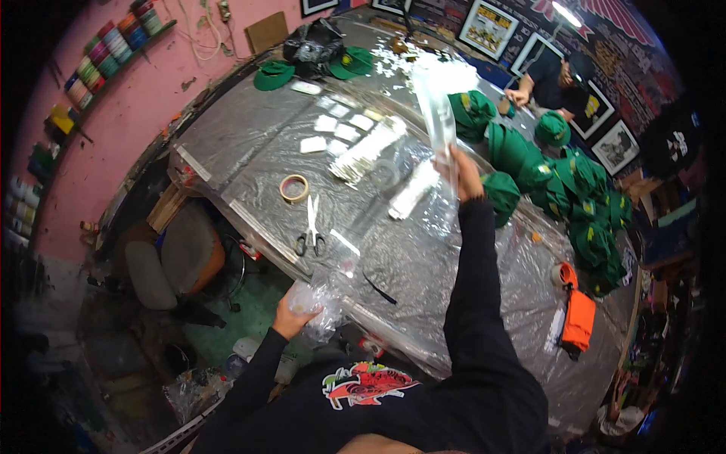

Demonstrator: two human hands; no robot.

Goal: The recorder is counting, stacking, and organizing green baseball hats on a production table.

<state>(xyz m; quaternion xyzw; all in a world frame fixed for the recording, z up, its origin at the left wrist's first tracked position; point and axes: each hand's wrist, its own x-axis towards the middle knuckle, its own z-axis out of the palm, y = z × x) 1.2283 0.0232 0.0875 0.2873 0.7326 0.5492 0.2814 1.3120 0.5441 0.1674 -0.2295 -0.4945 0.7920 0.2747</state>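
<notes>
Crumpled clear plastic (pixel 323 306) is bunched in my left hand (pixel 296 311), at the near edge of the table. My right hand (pixel 462 173), arm stretched forward, grips a long strip of clear plastic film (pixel 434 108) that rises towards the far side. Scissors (pixel 311 227) with black handles lie spread beside a roll of tape (pixel 294 188). Beyond them are a stack of white strips (pixel 368 150), a smaller white bundle (pixel 413 190) and several small white packets (pixel 325 123). Green caps (pixel 513 150) are heaped to the right of my right hand.
Plastic sheeting covers the table (pixel 408 318). A co-worker (pixel 547 85) handles something at the far right. An orange item (pixel 578 320) lies at right, a thin black strip (pixel 379 288) near the middle. White scraps (pixel 397 62) and a black bag (pixel 313 48) are at the back. A chair (pixel 190 249) stands left.
</notes>
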